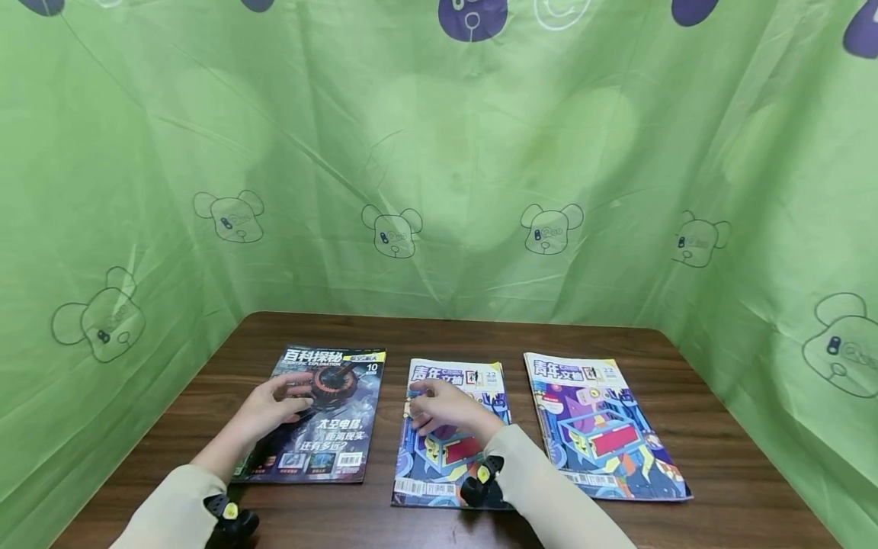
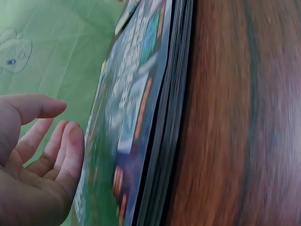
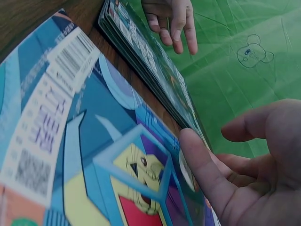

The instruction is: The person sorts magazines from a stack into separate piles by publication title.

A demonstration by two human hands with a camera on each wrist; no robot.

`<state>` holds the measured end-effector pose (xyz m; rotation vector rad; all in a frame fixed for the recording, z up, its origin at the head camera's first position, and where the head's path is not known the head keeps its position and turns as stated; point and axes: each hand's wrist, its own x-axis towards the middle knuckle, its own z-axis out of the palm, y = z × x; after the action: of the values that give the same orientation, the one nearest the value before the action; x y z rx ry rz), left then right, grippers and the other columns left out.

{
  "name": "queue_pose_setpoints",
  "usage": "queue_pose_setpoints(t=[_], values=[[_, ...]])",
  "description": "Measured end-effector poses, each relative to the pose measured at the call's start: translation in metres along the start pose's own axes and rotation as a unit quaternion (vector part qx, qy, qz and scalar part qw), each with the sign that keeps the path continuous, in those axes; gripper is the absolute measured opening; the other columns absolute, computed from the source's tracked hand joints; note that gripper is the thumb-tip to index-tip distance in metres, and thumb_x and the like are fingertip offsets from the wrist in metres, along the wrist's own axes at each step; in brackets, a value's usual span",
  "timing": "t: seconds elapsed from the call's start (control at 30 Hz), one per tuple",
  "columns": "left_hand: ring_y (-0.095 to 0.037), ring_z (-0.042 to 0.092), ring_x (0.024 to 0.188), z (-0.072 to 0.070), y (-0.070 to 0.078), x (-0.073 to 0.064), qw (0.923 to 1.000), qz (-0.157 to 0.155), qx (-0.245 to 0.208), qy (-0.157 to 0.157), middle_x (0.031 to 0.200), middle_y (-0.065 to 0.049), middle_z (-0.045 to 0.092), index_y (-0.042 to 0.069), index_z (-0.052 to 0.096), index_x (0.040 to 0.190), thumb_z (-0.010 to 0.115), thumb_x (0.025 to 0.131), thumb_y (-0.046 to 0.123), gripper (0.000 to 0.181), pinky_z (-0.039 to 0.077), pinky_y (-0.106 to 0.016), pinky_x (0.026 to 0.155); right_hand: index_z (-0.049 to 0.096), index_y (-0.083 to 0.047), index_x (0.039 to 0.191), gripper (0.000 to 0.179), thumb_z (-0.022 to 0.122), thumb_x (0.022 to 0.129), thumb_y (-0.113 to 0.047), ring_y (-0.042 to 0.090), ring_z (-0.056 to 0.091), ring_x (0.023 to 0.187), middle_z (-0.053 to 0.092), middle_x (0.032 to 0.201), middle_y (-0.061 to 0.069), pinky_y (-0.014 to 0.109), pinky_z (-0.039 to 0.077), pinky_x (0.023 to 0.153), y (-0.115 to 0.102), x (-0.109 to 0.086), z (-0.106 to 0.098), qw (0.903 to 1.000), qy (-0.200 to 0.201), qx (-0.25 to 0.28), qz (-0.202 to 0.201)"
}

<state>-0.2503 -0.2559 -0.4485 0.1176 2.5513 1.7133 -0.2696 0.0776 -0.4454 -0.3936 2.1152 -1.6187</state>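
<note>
Over the left side of a dark magazine (image 1: 336, 450) with a space picture on its cover hovers my left hand (image 1: 270, 408), its fingers loosely bent and holding nothing. The left wrist view shows that hand (image 2: 42, 160) above the cover, beside the magazine's thick, layered edge (image 2: 164, 122). My right hand (image 1: 453, 408) is over the upper part of the middle magazine (image 1: 428, 488), a colourful one with a cartoon cover, and partly hides it. In the right wrist view its bent fingers (image 3: 200, 162) overlap the cover's far edge, with nothing gripped.
A second magazine (image 1: 610, 438) with the same cartoon cover lies at the right. All the magazines lie side by side on a brown wooden table (image 1: 459, 335). A green curtain (image 1: 466, 152) with bear drawings surrounds the table's back and sides.
</note>
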Motion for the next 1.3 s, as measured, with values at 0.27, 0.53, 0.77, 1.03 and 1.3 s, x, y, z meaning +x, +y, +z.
queue_pose_setpoints(t=[0.27, 0.53, 0.77, 1.03, 1.3], values=[[-0.032, 0.062, 0.110, 0.024, 0.010, 0.008, 0.9992, 0.000, -0.022, -0.033, 0.135, -0.027, 0.054, 0.000, 0.046, 0.146, 0.066, 0.097, 0.011, 0.055, 0.059, -0.041, 0.085, 0.044, 0.008, 0.143, 0.049, 0.054, 0.099, -0.013, 0.028, 0.070, 0.078, 0.069, 0.097, 0.019, 0.040, 0.062, 0.067, 0.008, -0.006, -0.015, 0.9999, 0.009, -0.009, 0.005], [-0.035, 0.061, 0.114, 0.044, 0.018, 0.011, 0.9970, 0.003, -0.054, -0.056, 0.134, -0.025, 0.056, -0.001, 0.048, 0.145, 0.066, 0.096, 0.008, 0.053, 0.057, -0.043, 0.089, 0.044, 0.011, 0.141, 0.047, 0.054, 0.099, -0.009, 0.030, 0.071, 0.079, 0.067, 0.101, 0.022, 0.041, 0.063, 0.069, 0.016, -0.013, -0.030, 0.9996, 0.021, 0.019, 0.009], [-0.036, 0.059, 0.117, 0.060, 0.024, 0.011, 0.9948, -0.010, -0.068, -0.075, 0.136, -0.025, 0.055, 0.001, 0.046, 0.146, 0.065, 0.097, 0.010, 0.053, 0.057, -0.044, 0.091, 0.045, 0.012, 0.140, 0.049, 0.055, 0.098, -0.011, 0.025, 0.070, 0.078, 0.069, 0.101, 0.019, 0.040, 0.063, 0.069, 0.021, -0.022, -0.043, 0.9996, 0.027, 0.004, 0.007], [-0.033, 0.062, 0.114, 0.077, 0.026, 0.013, 0.9901, -0.013, -0.094, -0.103, 0.134, -0.026, 0.056, -0.001, 0.046, 0.146, 0.065, 0.096, 0.010, 0.055, 0.057, -0.043, 0.092, 0.044, 0.012, 0.141, 0.048, 0.053, 0.100, -0.012, 0.029, 0.071, 0.081, 0.069, 0.105, 0.021, 0.042, 0.062, 0.073, 0.022, -0.034, -0.059, 0.9995, 0.028, -0.007, 0.011], [-0.034, 0.063, 0.113, 0.090, 0.025, 0.015, 0.9813, -0.017, -0.142, -0.129, 0.135, -0.030, 0.053, -0.006, 0.042, 0.146, 0.066, 0.095, 0.007, 0.058, 0.055, -0.041, 0.095, 0.044, 0.010, 0.142, 0.047, 0.052, 0.102, -0.012, 0.033, 0.070, 0.094, 0.069, 0.112, 0.019, 0.044, 0.062, 0.076, 0.026, -0.046, -0.071, 0.9988, 0.032, -0.037, 0.004]])
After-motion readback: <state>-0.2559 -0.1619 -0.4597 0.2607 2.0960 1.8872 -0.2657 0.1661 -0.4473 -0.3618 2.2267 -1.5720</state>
